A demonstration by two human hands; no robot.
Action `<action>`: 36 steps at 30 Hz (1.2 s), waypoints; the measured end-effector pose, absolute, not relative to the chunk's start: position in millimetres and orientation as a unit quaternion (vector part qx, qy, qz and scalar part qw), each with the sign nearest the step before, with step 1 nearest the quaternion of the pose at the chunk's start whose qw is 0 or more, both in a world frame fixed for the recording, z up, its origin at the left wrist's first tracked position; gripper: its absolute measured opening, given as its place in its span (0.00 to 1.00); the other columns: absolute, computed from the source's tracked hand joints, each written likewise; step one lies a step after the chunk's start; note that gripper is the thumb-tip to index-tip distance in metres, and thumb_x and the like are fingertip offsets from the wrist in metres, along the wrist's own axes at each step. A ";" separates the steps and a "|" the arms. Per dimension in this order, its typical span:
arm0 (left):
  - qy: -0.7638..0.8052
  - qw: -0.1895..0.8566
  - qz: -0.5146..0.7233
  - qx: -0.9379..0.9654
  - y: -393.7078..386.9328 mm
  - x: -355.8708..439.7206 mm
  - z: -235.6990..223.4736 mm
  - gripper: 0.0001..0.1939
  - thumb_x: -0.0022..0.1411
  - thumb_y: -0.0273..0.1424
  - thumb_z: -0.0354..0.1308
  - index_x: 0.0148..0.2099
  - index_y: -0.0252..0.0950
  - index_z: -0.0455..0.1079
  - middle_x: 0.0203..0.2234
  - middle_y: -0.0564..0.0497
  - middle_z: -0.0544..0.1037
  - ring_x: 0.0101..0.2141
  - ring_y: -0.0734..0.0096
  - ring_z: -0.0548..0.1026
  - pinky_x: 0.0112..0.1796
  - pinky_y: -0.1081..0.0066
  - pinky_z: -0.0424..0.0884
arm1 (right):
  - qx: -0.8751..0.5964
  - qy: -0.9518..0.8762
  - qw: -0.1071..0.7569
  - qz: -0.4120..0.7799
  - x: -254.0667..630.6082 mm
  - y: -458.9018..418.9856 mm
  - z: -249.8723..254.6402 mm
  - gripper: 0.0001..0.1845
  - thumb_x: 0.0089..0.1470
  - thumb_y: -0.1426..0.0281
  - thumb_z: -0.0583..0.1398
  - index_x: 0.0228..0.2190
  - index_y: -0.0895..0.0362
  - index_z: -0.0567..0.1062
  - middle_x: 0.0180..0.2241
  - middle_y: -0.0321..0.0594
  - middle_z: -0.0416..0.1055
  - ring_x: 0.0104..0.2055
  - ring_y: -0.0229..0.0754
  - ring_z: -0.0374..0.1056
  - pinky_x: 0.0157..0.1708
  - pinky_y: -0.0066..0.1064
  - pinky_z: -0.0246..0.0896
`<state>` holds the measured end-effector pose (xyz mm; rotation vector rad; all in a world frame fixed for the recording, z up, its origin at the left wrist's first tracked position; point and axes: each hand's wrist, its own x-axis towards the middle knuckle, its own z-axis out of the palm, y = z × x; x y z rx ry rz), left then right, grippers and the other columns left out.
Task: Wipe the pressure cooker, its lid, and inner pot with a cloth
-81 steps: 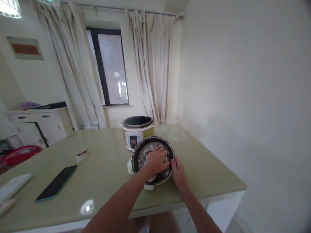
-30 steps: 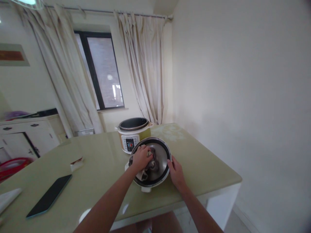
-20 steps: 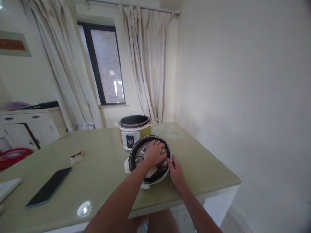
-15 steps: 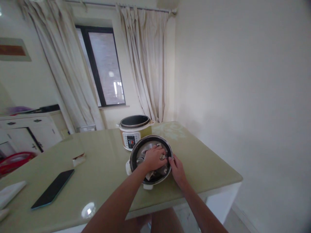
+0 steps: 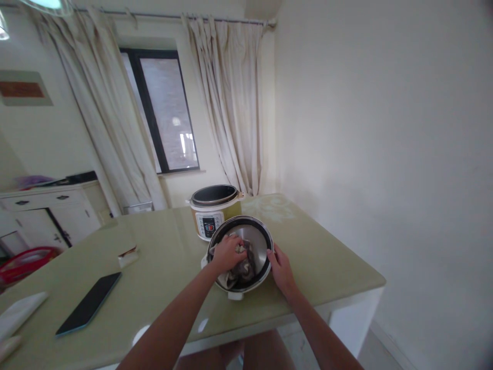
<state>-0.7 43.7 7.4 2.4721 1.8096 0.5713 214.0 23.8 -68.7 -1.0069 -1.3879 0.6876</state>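
Note:
The lid [image 5: 262,240] of an electric pressure cooker lies tilted on the table with its metal underside facing me. Inside it, my left hand [image 5: 228,253] presses a bunched grey-brown cloth [image 5: 245,267] against the left part of the metal, fingers closed over the fabric. My right hand [image 5: 280,264] grips the lid's right rim, thumb on the inner edge and fingers partly hidden behind. Just behind the lid stands the cooker body [image 5: 213,210], without its lid, its control panel turned toward me.
A dark phone [image 5: 89,303] and a small white-and-brown item [image 5: 128,256] lie on the green tabletop [image 5: 162,277] to the left. White objects [image 5: 21,314] sit at the far left edge. A wall [image 5: 365,154] rises at the right.
My left hand and the cloth have moved left and slightly down across the lid's inside, uncovering the metal at the right. My right hand stays on the rim.

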 end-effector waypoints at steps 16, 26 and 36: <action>0.508 0.008 0.196 0.839 44.7 64.4 13.7 0.10 0.64 0.41 0.60 0.42 0.45 0.78 0.45 0.49 0.81 0.54 0.52 0.73 0.52 0.57 0.70 | -0.429 -0.587 0.613 0.310 221.6 33.6 -77.6 0.23 0.64 0.51 0.57 0.46 0.54 0.82 0.43 0.46 0.81 0.45 0.52 0.76 0.49 0.43 0.71; 0.520 0.026 0.179 0.835 37.7 6.1 2.6 0.08 0.61 0.40 0.63 0.40 0.44 0.77 0.43 0.51 0.80 0.52 0.56 0.73 0.50 0.62 0.69 | -0.437 -0.589 0.610 0.300 214.5 31.2 -76.8 0.20 0.64 0.53 0.58 0.44 0.53 0.81 0.34 0.41 0.80 0.37 0.49 0.74 0.41 0.37 0.70; 0.650 -0.034 0.199 0.733 70.0 26.5 18.7 0.13 0.68 0.41 0.54 0.47 0.42 0.75 0.50 0.45 0.78 0.55 0.47 0.70 0.48 0.54 0.69 | -0.453 -0.616 0.585 0.271 214.6 24.2 -75.1 0.23 0.66 0.53 0.54 0.46 0.54 0.80 0.32 0.41 0.78 0.41 0.50 0.73 0.44 0.37 0.70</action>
